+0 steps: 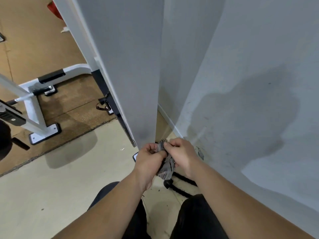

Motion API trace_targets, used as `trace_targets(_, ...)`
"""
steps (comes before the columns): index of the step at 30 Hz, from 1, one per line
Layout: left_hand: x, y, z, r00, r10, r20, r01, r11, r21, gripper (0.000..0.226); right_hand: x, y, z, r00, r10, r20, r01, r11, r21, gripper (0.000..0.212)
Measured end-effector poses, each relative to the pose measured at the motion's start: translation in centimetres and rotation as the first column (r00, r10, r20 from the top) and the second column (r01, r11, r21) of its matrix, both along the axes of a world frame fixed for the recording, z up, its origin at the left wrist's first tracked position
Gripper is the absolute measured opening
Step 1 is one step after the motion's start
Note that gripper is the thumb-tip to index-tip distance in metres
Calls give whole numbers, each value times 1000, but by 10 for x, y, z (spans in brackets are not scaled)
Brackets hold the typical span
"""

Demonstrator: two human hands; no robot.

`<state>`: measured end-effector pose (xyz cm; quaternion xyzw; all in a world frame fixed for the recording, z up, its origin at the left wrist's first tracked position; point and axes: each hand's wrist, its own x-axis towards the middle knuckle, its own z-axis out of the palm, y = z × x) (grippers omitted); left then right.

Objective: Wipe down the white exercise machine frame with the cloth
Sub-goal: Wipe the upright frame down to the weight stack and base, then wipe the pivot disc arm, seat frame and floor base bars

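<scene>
A grey, dark-streaked cloth (166,167) hangs bunched between my two hands just in front of me. My left hand (149,158) grips its upper left part with curled fingers. My right hand (180,156) pinches the top of the cloth from the right. The hands sit right below the bottom edge of a tall white panel of the exercise machine (127,69), which rises straight ahead. More of the white machine frame (34,111), with black pads and feet, stands on the floor at the left.
A white wall (250,100) with scuffs and shadows runs close along my right. A black bar (183,183) lies on the pale floor under my hands. Brown matting (34,49) covers the floor at the left. My dark-trousered legs show at the bottom.
</scene>
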<state>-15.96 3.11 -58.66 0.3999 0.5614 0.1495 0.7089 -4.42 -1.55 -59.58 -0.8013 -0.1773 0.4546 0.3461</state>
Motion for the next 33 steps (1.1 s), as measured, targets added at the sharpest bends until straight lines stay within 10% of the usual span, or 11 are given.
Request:
trace_targets(15, -98, -16, 262, 995, 91, 31, -94, 988, 124, 23, -69, -3, 295, 999, -13, -32, 17, 995, 102, 33)
trace_targets(22, -176, 17, 325, 963, 266, 39, -268, 946, 180, 26, -146, 37, 345, 952, 229, -202, -223, 973, 51, 28)
trace_targets(33, -320, 150, 353, 981, 185, 55, -193, 957, 217, 26, -282, 186, 371, 987, 160, -30, -152, 971, 186, 19)
